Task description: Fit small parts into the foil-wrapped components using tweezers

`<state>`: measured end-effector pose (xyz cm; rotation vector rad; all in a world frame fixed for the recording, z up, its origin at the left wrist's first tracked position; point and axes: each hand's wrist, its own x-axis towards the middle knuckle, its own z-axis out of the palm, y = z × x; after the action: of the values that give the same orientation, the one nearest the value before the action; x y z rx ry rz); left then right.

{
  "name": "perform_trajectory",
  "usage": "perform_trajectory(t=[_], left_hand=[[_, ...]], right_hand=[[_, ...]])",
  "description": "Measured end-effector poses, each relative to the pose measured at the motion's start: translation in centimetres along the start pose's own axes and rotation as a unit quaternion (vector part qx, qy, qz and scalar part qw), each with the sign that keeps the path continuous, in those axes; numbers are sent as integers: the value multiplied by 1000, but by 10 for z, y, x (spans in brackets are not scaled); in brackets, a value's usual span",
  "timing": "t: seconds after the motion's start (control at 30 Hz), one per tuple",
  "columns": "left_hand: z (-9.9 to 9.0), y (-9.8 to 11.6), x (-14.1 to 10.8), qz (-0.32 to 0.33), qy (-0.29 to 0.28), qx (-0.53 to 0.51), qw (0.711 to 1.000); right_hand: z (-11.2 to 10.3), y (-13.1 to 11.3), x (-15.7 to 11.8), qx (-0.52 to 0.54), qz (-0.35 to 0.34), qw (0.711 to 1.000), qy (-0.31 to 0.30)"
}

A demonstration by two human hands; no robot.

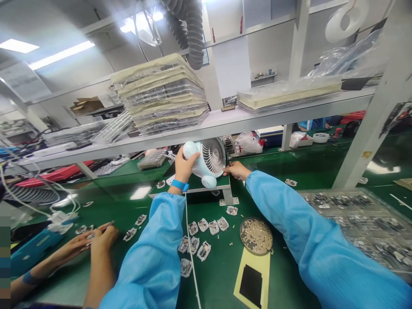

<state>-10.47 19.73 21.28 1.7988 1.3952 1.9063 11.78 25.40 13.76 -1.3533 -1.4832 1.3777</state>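
A light-blue desk fan [215,156] with a round white grille stands on a low raised platform [206,189] on the green bench. My left hand [185,165] is wrapped around the rounded light-blue part at the fan's left side; a blue band circles that wrist. At the lower right edge of the grille, my right hand [237,170] has its fingers pinched against the fan; the exact spot under the fingertips is partly hidden. Below the platform lie several small white-and-grey housings [203,251], near a round dish of tiny parts [256,236].
To the left, a co-worker's hands [99,238] hold a small part. A white cord [193,262] runs down the bench. A yellow sheet with a black patch [252,283] lies in front. Clear trays of parts [357,223] sit right. Overhead, a shelf [222,118] carries stacked trays [164,96].
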Motion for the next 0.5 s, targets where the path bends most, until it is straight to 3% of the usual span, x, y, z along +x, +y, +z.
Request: perform_trajectory(t=[0.27,0.5], left_hand=[[-4,6,8,18,-46,2,999],[-5,16,2,21,-60,15,998]], right_hand=[[-4,1,4,-40,-79,993,72],[-18,-35,-7,-42,-219,949,221]])
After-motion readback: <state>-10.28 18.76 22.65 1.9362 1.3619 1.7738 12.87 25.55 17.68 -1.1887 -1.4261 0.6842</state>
